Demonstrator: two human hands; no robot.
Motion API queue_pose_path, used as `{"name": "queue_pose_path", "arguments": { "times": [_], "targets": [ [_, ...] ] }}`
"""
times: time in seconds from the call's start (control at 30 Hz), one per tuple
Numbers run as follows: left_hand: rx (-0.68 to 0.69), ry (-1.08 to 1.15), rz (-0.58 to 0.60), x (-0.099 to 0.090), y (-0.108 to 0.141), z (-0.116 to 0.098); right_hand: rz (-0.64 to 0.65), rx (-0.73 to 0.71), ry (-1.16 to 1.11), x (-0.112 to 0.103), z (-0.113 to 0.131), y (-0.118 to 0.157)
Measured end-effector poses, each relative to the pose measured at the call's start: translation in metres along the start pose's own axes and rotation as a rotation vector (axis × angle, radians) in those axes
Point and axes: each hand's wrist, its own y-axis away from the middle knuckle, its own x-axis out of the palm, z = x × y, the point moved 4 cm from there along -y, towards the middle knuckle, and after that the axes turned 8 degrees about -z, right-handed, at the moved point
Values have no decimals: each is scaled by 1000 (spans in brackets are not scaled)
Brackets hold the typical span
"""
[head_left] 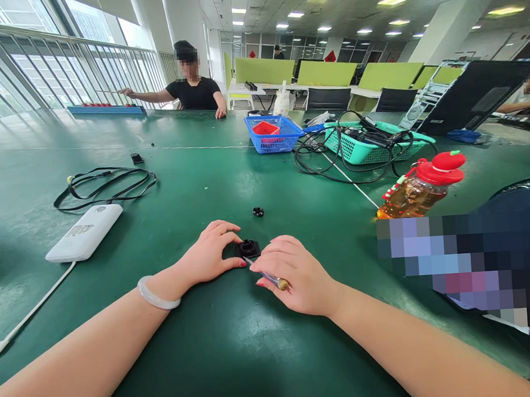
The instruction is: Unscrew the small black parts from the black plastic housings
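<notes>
A small black square part with a raised round centre lies on the green table. My left hand pinches its left side between thumb and fingers. In my right hand is a thin screwdriver-like tool, its handle end toward me and its tip at the part's near edge. Whether the tip touches the part is too small to tell. Just beyond, a small black round piece rests on the table.
Left: white power bank, black cable. Farther back: blue basket, green basket with cables. Right: red-lidded bottle, dark bag, computer case. A person sits across the table.
</notes>
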Motion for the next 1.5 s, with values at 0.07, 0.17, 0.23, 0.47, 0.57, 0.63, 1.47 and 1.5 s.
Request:
{"name": "queue_pose_path", "arguments": {
  "times": [0.07, 0.17, 0.23, 0.47, 0.57, 0.63, 1.47, 1.5],
  "targets": [
    [0, 2, -2, 0, 0, 0, 28, 48, 7, 2, -2, 1],
    [4, 6, -10, 1, 0, 1, 65, 127, -24, 4, -5, 1],
    [10, 9, -18, 2, 1, 2, 72, 197, -44, 4, -8, 2],
    [8, 15, -13, 0, 0, 1, 2, 628, -105, 2, -32, 8],
    [6, 20, -16, 0, 0, 1, -21, 792, -214, 3, -41, 13],
    [6, 23, -17, 0, 1, 1, -39, 823, -297, 4, -43, 15],
    [27, 20, 5, 2, 1, 0, -241, 435, -109, -14, -23, 6],
    [30, 19, 6, 2, 1, 0, -222, 449, -100, -13, -24, 6]
  ]
}}
